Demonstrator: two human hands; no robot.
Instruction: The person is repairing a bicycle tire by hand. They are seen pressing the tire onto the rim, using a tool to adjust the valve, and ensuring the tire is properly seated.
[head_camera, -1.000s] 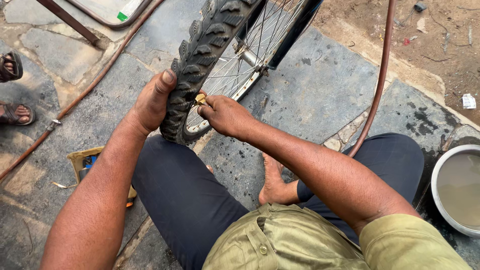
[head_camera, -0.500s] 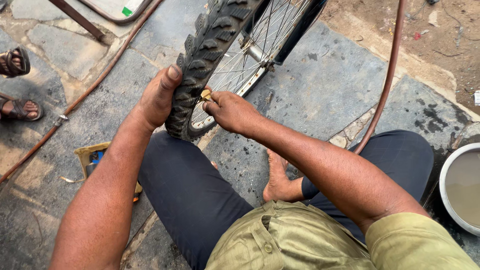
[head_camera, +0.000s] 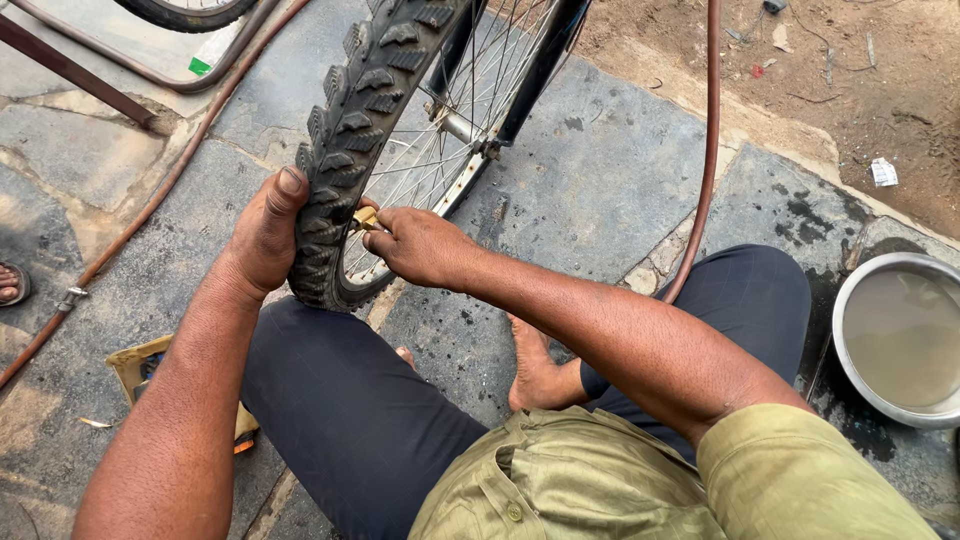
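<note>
The left hand presses its palm flat against the outer tread of a black knobby rubber bicycle tyre, thumb up along the knobs. Just across the tyre, the right hand pinches a small brass-coloured fitting at the rim. Beyond the right hand, a reddish-brown hose runs; farther right sits a round metal bowl of water.

A person sits on grey stone paving with a knobbly black bicycle tyre on a spoked metal wheel upright before the knees. The left hand presses against the tyre's outer tread, thumb up. The right hand pinches a small brass fitting at the rim's inner edge. A reddish-brown rubber hose runs past the right knee, and a round steel bowl of cloudy water sits at the right.
</note>
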